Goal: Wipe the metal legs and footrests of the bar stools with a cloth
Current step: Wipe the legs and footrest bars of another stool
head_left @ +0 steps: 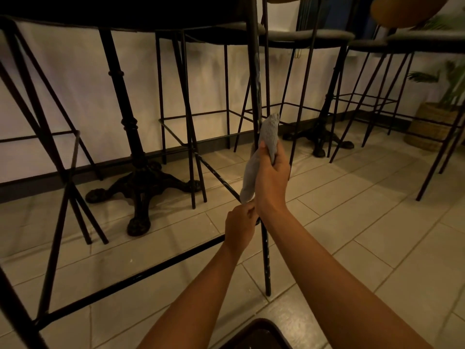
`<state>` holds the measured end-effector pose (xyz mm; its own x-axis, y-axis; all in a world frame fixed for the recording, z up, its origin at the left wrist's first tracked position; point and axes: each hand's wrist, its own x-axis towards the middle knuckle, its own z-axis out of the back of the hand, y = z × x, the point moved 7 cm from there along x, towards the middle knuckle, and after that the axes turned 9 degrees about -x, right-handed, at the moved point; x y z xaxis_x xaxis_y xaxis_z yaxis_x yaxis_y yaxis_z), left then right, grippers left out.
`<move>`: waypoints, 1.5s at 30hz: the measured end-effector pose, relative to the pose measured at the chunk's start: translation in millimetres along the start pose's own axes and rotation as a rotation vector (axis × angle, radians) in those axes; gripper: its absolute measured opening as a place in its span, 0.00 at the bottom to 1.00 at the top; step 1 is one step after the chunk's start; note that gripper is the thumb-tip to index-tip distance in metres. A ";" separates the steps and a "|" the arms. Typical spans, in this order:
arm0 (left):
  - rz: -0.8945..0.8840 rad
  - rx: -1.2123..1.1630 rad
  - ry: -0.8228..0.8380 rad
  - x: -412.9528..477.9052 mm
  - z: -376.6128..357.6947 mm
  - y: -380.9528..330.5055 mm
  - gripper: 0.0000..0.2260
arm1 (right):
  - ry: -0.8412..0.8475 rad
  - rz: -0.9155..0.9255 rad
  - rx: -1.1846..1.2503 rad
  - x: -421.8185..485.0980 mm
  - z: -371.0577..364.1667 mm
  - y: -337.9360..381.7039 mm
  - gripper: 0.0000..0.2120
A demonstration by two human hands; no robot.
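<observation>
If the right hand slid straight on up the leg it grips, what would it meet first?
The right hand, holding the grey cloth around the thin black metal stool leg, would probably meet the dark seat underside first; the leg looks bare until there.

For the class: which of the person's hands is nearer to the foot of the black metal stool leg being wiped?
Left. The left hand grips the black metal stool leg low; the right hand holds the grey cloth higher.

The nearest stool's seat (125, 11) is cut off by the top edge. The right hand (273, 172) and cloth (269, 137) hide the leg (256, 84) mid-frame. A dark object (256, 336) at the bottom edge is unidentifiable.
</observation>
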<state>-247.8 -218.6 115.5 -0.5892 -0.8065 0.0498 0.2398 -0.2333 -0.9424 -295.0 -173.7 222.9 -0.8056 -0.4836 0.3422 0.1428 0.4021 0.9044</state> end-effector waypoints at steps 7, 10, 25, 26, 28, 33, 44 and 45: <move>-0.024 0.045 -0.069 -0.6 4.6 -7.4 0.13 | -0.030 0.049 0.069 17.8 -20.2 31.5 0.16; -0.007 0.005 -0.056 -1.0 3.9 -5.0 0.13 | -0.045 0.054 0.085 25.6 -29.3 48.7 0.17; -0.048 0.008 -0.055 6.9 -0.2 3.0 0.14 | 0.028 0.400 -0.155 55.6 -53.1 86.5 0.21; -0.056 0.003 -0.052 7.8 -0.8 3.9 0.14 | 0.032 0.460 -0.203 53.3 -52.9 86.4 0.22; -0.077 -0.008 -0.045 9.3 -1.7 5.4 0.14 | 0.058 0.557 -0.287 51.1 -54.2 82.4 0.22; -0.111 -0.088 -0.010 14.1 -3.7 8.2 0.15 | 0.112 0.697 -0.454 57.9 -59.7 89.2 0.23; -0.101 -0.076 -0.015 19.8 -4.4 14.1 0.15 | 0.166 0.767 -0.554 58.2 -51.4 77.1 0.23; -0.107 -0.071 -0.021 20.0 -3.4 13.1 0.15 | 0.181 0.759 -0.562 57.5 -51.6 76.5 0.23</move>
<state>-259.0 -235.9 103.0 -0.5918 -0.7906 0.1572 0.1214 -0.2802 -0.9523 -300.7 -210.9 324.9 -0.2906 -0.3798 0.8782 0.8823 0.2489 0.3996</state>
